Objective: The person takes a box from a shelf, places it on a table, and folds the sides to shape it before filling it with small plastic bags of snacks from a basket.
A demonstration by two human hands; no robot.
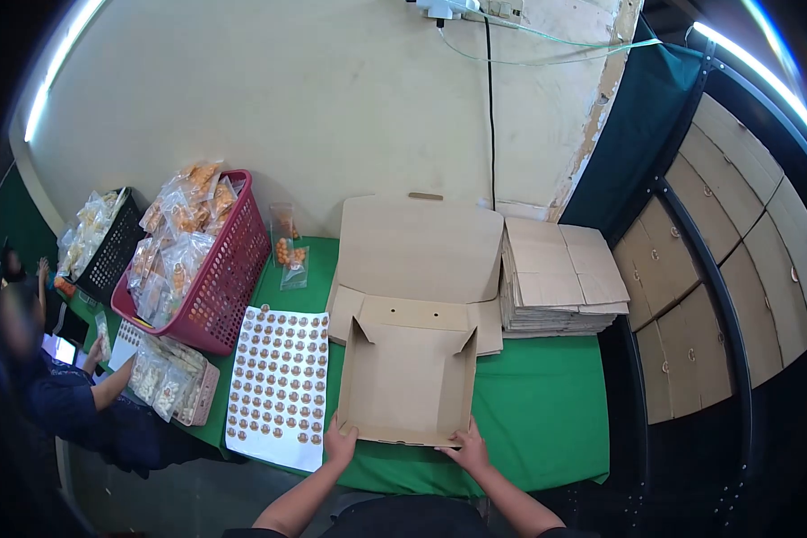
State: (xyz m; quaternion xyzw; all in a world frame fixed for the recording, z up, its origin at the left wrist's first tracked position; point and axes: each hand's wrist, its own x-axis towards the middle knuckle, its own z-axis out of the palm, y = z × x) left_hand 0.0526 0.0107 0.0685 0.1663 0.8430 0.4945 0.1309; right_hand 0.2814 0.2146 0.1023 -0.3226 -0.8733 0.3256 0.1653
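Observation:
A brown cardboard box [408, 377] stands open in front of me, its side walls upright and its lid [421, 247] folded back toward the wall. My left hand [339, 441] grips the front left corner, fingers closed round the edge. At the front right corner, my right hand [468, 448] pinches the same front edge. Just left of the box lies a white sheet of round stickers [280, 377], some gone from its lower right corner and top edge. Several small clear packets of orange pieces [287, 247] lie beyond the sheet.
A stack of flat cardboard boxes [560, 278] stands right on the green-covered table [547, 403]. Left are a pink basket [215, 305] of snack packets, a black basket [125, 247] and a pale basket [197, 403]. Another person [81, 394] works there. Rack shelves hold boxes [717, 233].

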